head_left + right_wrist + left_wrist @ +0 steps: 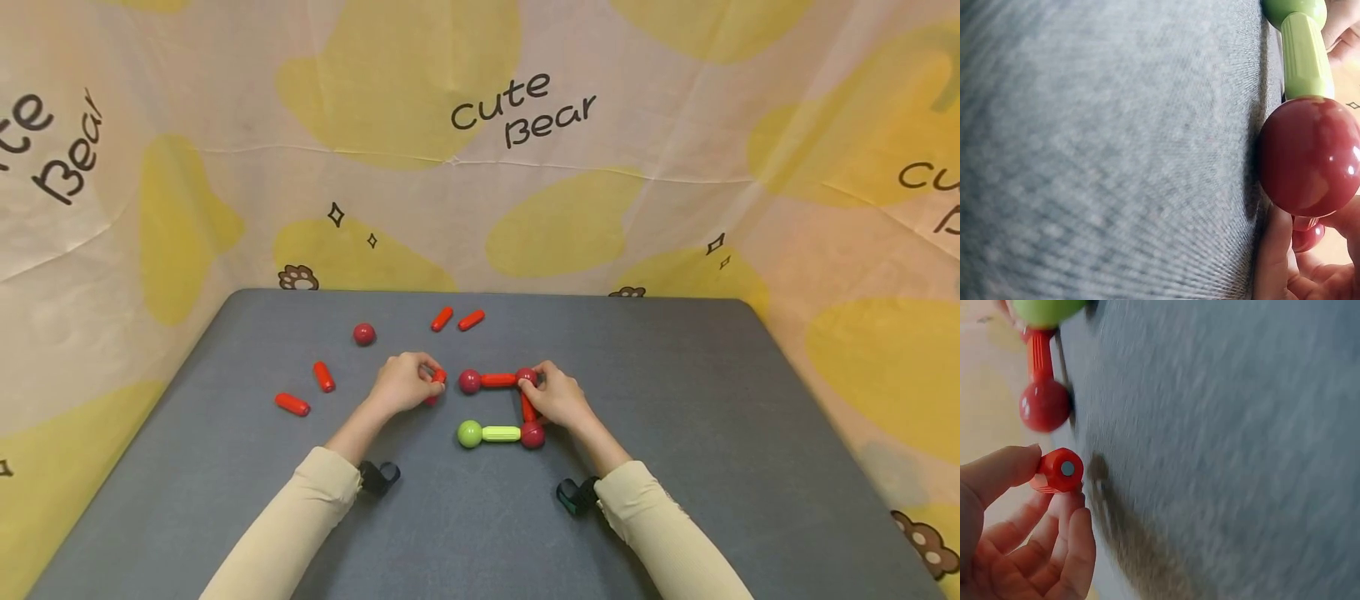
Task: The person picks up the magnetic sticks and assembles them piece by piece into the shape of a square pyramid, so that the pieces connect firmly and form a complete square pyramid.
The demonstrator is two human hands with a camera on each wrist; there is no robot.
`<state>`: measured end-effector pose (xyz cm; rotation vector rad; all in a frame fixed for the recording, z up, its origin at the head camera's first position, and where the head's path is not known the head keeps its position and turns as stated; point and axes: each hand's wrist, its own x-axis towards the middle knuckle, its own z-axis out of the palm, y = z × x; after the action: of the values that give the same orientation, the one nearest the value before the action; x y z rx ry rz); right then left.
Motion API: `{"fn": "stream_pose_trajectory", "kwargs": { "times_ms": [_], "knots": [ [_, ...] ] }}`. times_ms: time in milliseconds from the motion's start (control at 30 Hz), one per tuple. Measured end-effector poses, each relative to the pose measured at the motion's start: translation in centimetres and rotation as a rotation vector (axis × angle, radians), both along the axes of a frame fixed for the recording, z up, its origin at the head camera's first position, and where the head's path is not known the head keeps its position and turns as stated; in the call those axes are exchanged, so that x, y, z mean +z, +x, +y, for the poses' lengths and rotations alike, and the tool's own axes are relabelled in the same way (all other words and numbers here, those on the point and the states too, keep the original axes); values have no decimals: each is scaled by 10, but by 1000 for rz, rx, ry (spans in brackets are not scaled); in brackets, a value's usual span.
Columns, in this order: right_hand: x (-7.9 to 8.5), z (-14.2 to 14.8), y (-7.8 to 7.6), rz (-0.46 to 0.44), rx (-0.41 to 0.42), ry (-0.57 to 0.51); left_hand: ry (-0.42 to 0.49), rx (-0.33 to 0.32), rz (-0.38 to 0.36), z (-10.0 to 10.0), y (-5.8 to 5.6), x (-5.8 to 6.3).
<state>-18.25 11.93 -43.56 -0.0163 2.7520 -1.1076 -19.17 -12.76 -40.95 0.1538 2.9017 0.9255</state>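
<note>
My left hand (pixel 401 385) pinches a short red magnetic rod (pixel 1060 470) between thumb and fingers; a silvery disc shows on its end. It is just left of a joined shape of balls and rods. In that shape, a red ball (pixel 469 382) joins a red rod (pixel 498 380) to a corner ball (pixel 525 373). A second red rod (pixel 528 408) runs toward me to another red ball (pixel 532 434). From there a ridged green rod (pixel 501 433) leads left to a green ball (pixel 469 433). My right hand (pixel 561 398) grips the corner ball, thumb on its near side.
Two red rods, one rod (pixel 442 319) beside another rod (pixel 471 320), lie near the table's back edge. A loose red ball (pixel 364 334) sits at back left. Further left are a red rod (pixel 324 377) and one more rod (pixel 292 405) on the grey table (pixel 480 533).
</note>
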Motion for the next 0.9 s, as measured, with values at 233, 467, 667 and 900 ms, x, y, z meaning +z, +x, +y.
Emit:
{"fn": "stream_pose_trajectory", "kwargs": {
  "times_ms": [233, 467, 667, 900],
  "knots": [
    [-1, 0, -1, 9, 3, 10, 26, -16, -15, 10, 9, -5],
    [0, 0, 0, 16, 8, 22, 41, -31, -21, 15, 14, -5],
    [0, -1, 0, 12, 8, 13, 42, -45, -24, 21, 15, -6],
    [-1, 0, -1, 9, 6, -5, 35, -17, -38, 27, 13, -7]
  ]
}}
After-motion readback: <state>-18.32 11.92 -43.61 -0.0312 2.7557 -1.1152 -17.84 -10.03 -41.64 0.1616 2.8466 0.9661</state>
